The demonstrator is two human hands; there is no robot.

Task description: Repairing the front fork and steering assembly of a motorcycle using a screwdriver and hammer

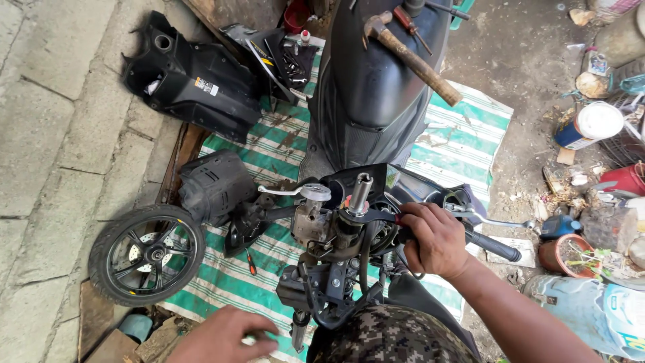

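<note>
We see the right hand (435, 240) curled tight around a tool (376, 216) at the steering stem (359, 193). The left hand (225, 336) hangs loosely open over the striped mat (269, 141), low in view, a wheel (146, 254) nearby; bare concrete (47, 134) lies left.

Two bare hands are seen, left hand (225, 336) and right hand (433, 238), with no gloves, rings or watch worn. Both forearms are left uncovered; no sleeve is seen on either as far as the frame edge. A garment in pixelated camouflage (396, 336), grey, olive and dark brown, is worn and is seen at bottom centre.
</note>
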